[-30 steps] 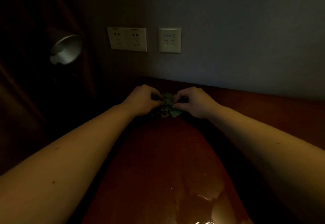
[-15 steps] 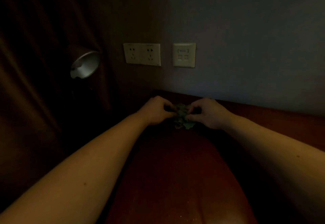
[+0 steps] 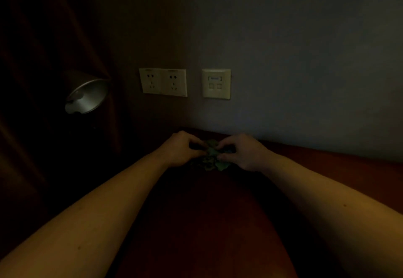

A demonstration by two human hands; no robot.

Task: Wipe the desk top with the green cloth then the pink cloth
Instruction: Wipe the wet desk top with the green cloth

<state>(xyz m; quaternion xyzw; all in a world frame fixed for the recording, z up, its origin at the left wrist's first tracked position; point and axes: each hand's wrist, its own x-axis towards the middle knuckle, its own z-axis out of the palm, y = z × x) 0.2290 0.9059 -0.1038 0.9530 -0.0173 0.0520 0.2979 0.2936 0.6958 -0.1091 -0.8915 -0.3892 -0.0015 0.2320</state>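
1. Against the wall, a dark reddish tabletop fills the lower middle of a very dim scene; its far edge meets the wall below the double wall socket.
2. Left of the socket hangs a dark curtain, with a metal lamp shade tilted in front of it.
3. Just right of the socket sits a smaller square wall plate.
4. Two bare forearms reach in from the bottom corners and converge below the socket, near the tabletop's back edge.
5. Left hand and right hand face each other, each grip closed on a bunched green cloth between them.
6. That cloth looks crumpled into a small wad, resting on or just above the tabletop; which one, I cannot tell.
7. No pink cloth is visible.
8. Judged risk: a wadded cloth wipes only a narrow strip, so patches may be missed, especially in this poor light.
9. Judged risk: wiping this close to the wall, a stray sweep could knock the lamp shade or brush the socket.
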